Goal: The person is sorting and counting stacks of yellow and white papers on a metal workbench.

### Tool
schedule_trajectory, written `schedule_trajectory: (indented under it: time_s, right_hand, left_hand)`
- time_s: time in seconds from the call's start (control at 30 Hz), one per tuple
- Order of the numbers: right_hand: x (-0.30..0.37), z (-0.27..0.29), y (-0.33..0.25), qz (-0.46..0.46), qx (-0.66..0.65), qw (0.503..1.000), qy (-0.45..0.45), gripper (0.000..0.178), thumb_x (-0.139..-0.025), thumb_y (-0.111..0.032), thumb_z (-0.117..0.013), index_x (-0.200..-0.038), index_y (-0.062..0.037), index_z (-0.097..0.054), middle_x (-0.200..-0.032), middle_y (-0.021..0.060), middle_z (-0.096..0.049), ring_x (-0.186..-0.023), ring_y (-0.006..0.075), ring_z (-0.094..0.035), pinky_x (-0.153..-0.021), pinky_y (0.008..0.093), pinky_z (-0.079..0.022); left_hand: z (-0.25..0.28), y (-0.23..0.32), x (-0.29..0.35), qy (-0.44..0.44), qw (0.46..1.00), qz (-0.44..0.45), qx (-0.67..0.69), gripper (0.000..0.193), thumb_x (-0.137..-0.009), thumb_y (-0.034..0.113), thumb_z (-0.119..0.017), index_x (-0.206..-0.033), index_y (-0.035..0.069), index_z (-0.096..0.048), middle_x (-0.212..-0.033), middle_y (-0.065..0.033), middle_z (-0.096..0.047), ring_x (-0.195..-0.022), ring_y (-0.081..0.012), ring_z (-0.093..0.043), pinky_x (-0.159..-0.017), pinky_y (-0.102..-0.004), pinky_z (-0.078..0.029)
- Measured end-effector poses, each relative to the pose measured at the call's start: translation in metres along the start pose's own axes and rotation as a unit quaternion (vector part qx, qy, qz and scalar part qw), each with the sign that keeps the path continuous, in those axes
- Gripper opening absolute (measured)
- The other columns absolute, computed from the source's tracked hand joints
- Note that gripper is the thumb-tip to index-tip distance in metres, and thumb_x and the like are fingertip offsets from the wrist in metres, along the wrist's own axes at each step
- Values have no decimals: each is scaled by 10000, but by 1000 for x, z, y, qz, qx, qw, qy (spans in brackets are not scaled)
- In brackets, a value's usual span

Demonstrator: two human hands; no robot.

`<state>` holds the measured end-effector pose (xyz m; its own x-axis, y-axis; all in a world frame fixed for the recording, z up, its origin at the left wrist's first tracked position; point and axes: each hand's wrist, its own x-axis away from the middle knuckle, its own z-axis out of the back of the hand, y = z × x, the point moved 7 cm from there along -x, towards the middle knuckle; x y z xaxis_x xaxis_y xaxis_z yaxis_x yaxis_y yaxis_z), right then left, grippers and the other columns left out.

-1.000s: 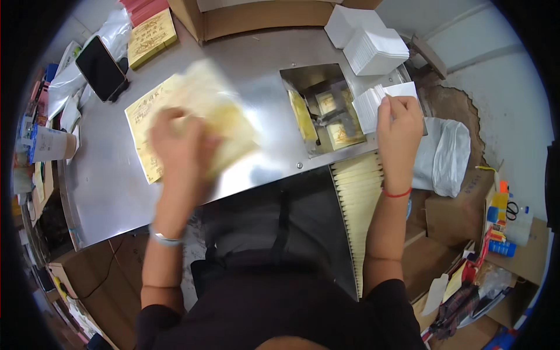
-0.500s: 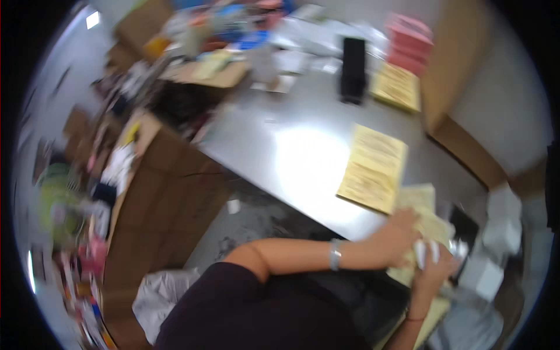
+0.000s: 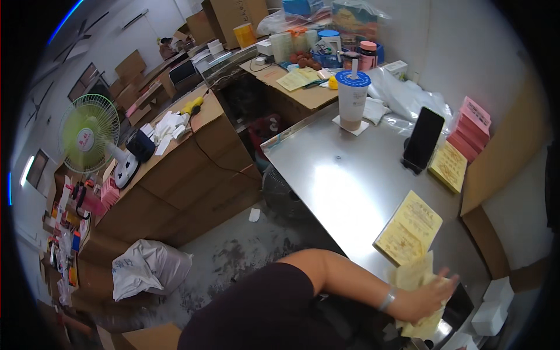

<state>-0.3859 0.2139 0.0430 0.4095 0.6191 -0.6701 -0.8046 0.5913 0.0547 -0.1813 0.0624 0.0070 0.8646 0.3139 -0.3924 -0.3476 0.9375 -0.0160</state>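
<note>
My left hand (image 3: pixel 429 298), with a silver band at its wrist, reaches across to the right side of the metal table. It lies over loose pale yellow printed paper (image 3: pixel 415 277), its fingers stretched out and slightly apart, a little blurred. The paper looks creased and partly overlaps a neat stack of yellow printed sheets (image 3: pixel 410 227) just beyond it. A dark shiny surface (image 3: pixel 461 309) shows beside the hand. My right hand is out of view.
A phone on a stand (image 3: pixel 423 140), another yellow stack (image 3: pixel 448 167) and pink bundles (image 3: pixel 469 125) stand farther back. A lidded drink cup with a straw (image 3: pixel 353 99) is at the far edge. White blocks (image 3: pixel 493 306) lie at right; a fan (image 3: pixel 88 135) and white sack (image 3: pixel 150 269) are left.
The view has swung, so the stacks and phone sit lower and farther right, with more room at left. My right hand, earlier beside the left at the paper, has left the view.
</note>
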Motion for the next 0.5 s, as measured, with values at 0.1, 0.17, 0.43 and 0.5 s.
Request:
schedule_trajectory:
  time_s: [0.1, 0.17, 0.43, 0.5]
  right_hand:
    - [-4, -12, 14, -23, 7, 998, -57, 314, -901, -342, -606, -1016, -69, -710, -959, 173, -623, -844, 334, -604, -677, 438, -489]
    - [-7, -6, 15, -12, -55, 997, -61, 329, -895, -347, -603, -1034, -67, -706, -981, 179, -616, -861, 344, -602, -704, 447, -489]
    - [-9, -13, 20, 127, -33, 991, -3, 412, -902, -388, -586, -1094, -34, -675, -1154, 205, -596, -993, 378, -572, -834, 494, -454]
    - [-13, -5, 28, 100, -90, 991, 22, 383, -927, -370, -576, -1104, -48, -684, -1181, 179, -619, -1009, 351, -587, -828, 485, -460]
  left_hand:
    - [-21, 7, -16, -16, 998, -28, 60, 698, -687, 658, -660, -1088, 89, -711, -1307, -228, -470, -1317, -423, -327, -992, -628, -282]
    - [-30, 1, -11, -121, 984, 26, 127, 611, -711, 613, -675, -1049, 106, -701, -1194, -219, -498, -1198, -370, -414, -860, -461, -371]
    - [26, -18, 29, 234, 959, 108, 114, 245, -824, 276, -629, -938, 62, -592, -1080, -146, -494, -1048, -296, -448, -864, -371, -341]
    - [-4, 1, 44, 179, 968, 81, 160, 268, -813, 296, -638, -946, 66, -602, -1092, -153, -495, -1050, -300, -447, -868, -376, -344]
